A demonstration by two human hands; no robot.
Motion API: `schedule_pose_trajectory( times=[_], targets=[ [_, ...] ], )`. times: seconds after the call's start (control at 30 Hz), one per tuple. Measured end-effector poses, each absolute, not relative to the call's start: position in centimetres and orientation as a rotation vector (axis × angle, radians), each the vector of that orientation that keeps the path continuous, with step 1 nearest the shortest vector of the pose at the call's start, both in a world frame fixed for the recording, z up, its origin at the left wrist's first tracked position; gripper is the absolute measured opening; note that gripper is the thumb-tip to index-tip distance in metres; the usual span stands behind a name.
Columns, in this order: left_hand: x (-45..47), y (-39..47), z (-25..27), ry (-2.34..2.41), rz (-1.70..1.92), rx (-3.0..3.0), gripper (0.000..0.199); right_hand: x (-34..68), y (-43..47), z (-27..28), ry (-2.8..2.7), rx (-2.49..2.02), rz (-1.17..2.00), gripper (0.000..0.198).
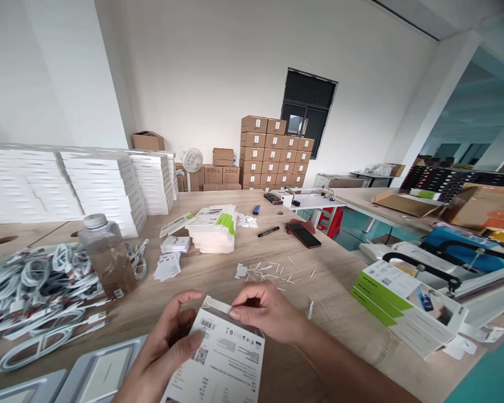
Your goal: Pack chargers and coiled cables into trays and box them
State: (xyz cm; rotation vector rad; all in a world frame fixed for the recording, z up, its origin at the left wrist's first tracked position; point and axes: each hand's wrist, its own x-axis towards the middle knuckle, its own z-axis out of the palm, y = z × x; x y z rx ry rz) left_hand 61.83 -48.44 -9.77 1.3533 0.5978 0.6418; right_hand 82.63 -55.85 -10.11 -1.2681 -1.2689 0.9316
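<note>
A white printed carton [229,364] with a barcode, QR code and small text faces me at the lower middle. My left hand [163,347] grips its left side, thumb lying on the printed face. At the top end, the fingers of my right hand [271,313] pinch the edge by the flap. What is inside the carton cannot be seen. Below my left hand lie grey trays [88,369] with flat white pieces in them. White paper scraps [264,271] are scattered on the table beyond my right hand.
Coiled white cables [37,285] and a bottle [109,257] are at left, white boxes [101,184] behind. Ahead are stacked flat cartons [212,235], cards [168,266], a marker [269,231] and a phone [304,234]. Green-and-white boxes [407,308] stand at right near a sealer-like machine [479,274].
</note>
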Motion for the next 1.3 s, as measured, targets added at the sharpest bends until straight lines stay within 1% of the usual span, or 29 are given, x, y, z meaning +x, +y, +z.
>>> schedule_pose_trajectory(
  times=[0.1, 0.17, 0.3, 0.43, 0.57, 0.63, 0.73, 0.83, 0.97, 1.03, 1.13, 1.2, 1.3],
  targets=[
    [61.8, -48.4, -9.9, 0.627, 0.648, 1.386, 0.068, 82.3, -56.3, -9.5, -1.387, -1.281, 0.758, 0.011],
    [61.8, -48.3, -10.1, 0.615, 0.648, 1.404, 0.068, 82.0, -56.4, -9.3, -1.424, -1.298, 0.704, 0.009],
    [62.0, -48.0, -10.5, 0.604, 0.633, 1.403, 0.06, 81.9, -56.3, -9.4, -1.371, -1.329, 0.758, 0.011],
    [62.0, -47.8, -10.7, 0.581, 0.63, 1.394, 0.058, 82.0, -56.2, -9.7, -1.327, -1.323, 0.834, 0.013],
    [61.7, -47.5, -10.9, 0.537, 0.636, 1.412, 0.048, 81.9, -56.5, -9.4, -1.4, -1.279, 0.734, 0.008],
    [61.6, -47.5, -10.7, 0.515, 0.643, 1.385, 0.043, 81.9, -56.6, -9.2, -1.434, -1.229, 0.724, 0.009],
    [61.5, -47.7, -10.0, 0.558, 0.69, 1.297, 0.039, 82.3, -56.6, -9.0, -1.403, -1.186, 0.871, 0.018],
    [61.6, -47.9, -9.4, 0.66, 0.797, 1.21, 0.04, 82.7, -56.3, -8.9, -1.263, -1.207, 1.006, 0.024],
    [61.9, -48.0, -9.1, 0.709, 0.897, 1.2, 0.043, 82.6, -56.0, -8.9, -1.118, -1.194, 1.01, 0.025],
    [62.0, -48.0, -9.2, 0.703, 0.911, 1.19, 0.043, 82.3, -56.0, -9.0, -1.011, -1.127, 1.089, 0.026],
    [61.9, -48.0, -9.2, 0.695, 0.915, 1.166, 0.042, 82.3, -56.0, -9.3, -0.864, -1.016, 1.227, 0.022],
    [61.8, -48.0, -9.0, 0.69, 0.91, 1.17, 0.041, 82.6, -56.1, -9.5, -0.879, -1.009, 1.246, 0.022],
    [61.6, -48.0, -8.5, 0.681, 0.913, 1.176, 0.039, 83.2, -56.3, -9.7, -1.033, -1.076, 1.19, 0.025]
  ],
)
